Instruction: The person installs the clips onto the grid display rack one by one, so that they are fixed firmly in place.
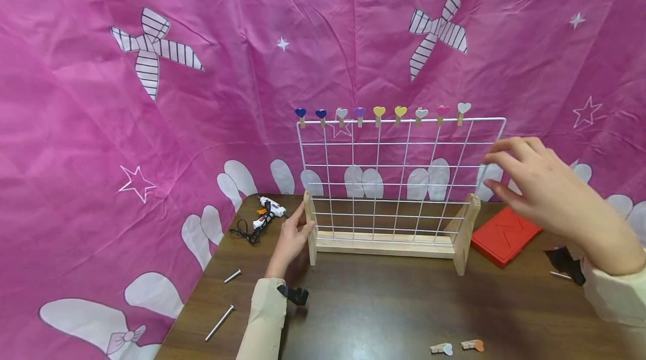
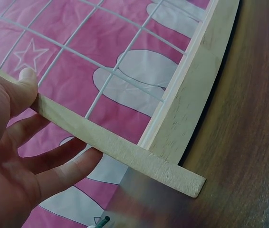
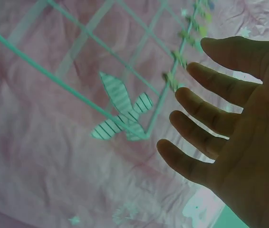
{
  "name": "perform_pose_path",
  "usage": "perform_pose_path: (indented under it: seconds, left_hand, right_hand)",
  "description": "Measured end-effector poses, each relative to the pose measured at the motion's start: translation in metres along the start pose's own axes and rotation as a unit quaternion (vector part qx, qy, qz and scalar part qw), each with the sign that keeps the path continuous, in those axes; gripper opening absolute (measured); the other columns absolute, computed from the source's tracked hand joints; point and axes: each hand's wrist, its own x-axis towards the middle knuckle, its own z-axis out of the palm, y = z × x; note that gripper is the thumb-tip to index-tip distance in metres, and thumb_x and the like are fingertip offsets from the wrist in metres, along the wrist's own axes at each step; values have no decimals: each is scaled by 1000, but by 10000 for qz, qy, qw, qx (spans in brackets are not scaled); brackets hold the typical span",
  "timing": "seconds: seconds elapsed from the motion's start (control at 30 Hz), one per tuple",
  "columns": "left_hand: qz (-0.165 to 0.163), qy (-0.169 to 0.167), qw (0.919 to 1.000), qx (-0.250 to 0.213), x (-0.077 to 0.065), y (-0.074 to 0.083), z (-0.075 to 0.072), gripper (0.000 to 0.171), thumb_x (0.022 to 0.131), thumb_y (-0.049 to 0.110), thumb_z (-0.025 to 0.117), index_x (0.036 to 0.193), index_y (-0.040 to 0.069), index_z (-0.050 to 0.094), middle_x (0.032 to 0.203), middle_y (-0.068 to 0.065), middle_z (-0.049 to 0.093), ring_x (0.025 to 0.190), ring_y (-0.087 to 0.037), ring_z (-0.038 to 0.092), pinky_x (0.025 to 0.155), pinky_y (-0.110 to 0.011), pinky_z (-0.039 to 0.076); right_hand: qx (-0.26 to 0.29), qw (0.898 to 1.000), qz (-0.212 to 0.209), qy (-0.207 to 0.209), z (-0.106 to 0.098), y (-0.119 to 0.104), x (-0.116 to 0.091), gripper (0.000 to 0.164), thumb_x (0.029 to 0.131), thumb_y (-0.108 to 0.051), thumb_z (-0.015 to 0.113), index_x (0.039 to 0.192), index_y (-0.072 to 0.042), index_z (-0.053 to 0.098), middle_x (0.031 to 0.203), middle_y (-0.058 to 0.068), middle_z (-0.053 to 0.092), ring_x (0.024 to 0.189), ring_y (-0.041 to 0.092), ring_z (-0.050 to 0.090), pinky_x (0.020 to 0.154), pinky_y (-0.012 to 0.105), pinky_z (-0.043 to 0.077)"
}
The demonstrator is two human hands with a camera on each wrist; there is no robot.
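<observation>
A white wire grid stands upright in a wooden stand on the table. Along its top wire sits a row of several heart clothespins, in blue, white, purple, yellow and pink; one is the white clothespin at the right end. My left hand holds the stand's left side post, thumb on one face and fingers on the other. Beside the grid's right edge my right hand is raised, fingers spread and relaxed in the right wrist view, holding nothing.
A white-heart clothespin and an orange-heart clothespin lie at the table's front. A red case is right of the stand. A glue gun with black cord and two metal bolts, one a long bolt, lie left. Pink cloth hangs behind.
</observation>
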Motion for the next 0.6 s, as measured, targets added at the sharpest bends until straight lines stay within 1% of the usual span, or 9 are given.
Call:
perform_pose_path:
  seconds: [0.03,0.1,0.17,0.2,0.3,0.37,0.47,0.57,0.6]
  left_hand:
    - [2,1,10000,3,0,0,0,58,89,1,58,140,-6,32,101,-31,61,92,-36,63,74,-39,56]
    - [-9,6,10000,8,0,1,0,57,89,2,58,140,-6,32,102,-31,61,92,-36,63,75,-40,55]
    - [-9,31,10000,14,1,2,-1,57,89,2,58,140,-5,32,103,-31,60,93,-37,62,76,-41,55]
    - [-15,42,10000,18,1,2,-1,57,89,2,58,140,-5,33,104,-32,60,94,-37,62,76,-41,55]
    - [-48,32,10000,56,1,2,-1,57,89,2,58,140,-4,33,104,-31,60,94,-38,62,76,-42,55]
    - [-59,14,10000,71,0,2,-1,57,89,2,58,140,-4,33,104,-31,60,95,-38,61,75,-41,55]
    - [-54,20,9999,89,-1,3,-1,57,89,3,58,140,-4,33,105,-31,60,95,-38,61,74,-41,56]
    - [-59,43,9999,119,-1,4,0,57,89,3,58,140,-4,33,105,-31,60,95,-37,61,74,-42,56]
    - [-67,46,9999,135,-1,4,1,57,90,3,58,140,-3,33,107,-31,60,96,-38,61,75,-42,55]
  right_hand:
    - [51,10000,38,-36,3,-4,-8,30,85,-28,61,102,-4,62,105,13,53,99,36,45,75,47,37]
    - [138,9998,92,-79,12,-10,-25,41,92,-43,48,102,-6,62,105,10,54,98,32,47,73,44,37]
    - [229,9995,149,-126,23,-14,-42,47,93,-50,41,100,-10,63,104,7,55,96,28,48,72,41,37]
    - [251,9994,185,-152,29,-15,-51,44,93,-48,42,99,-10,64,103,5,55,95,25,48,72,38,37]
    - [347,9986,323,-246,47,-19,-77,31,90,-41,53,97,-13,64,101,-1,55,95,18,48,75,33,37]
    - [358,9979,416,-338,61,-23,-95,21,83,-32,64,96,-15,63,100,-5,54,94,12,47,75,30,37]
    - [385,9972,453,-461,82,-31,-121,23,74,-22,73,94,-18,63,100,-9,52,92,9,46,72,31,40]
    - [389,9958,423,-716,100,-41,-144,31,66,-20,77,93,-22,62,100,-12,52,90,8,47,66,33,44]
    - [409,9946,439,-844,105,-44,-151,33,66,-21,78,94,-23,62,100,-13,52,90,8,48,65,35,46]
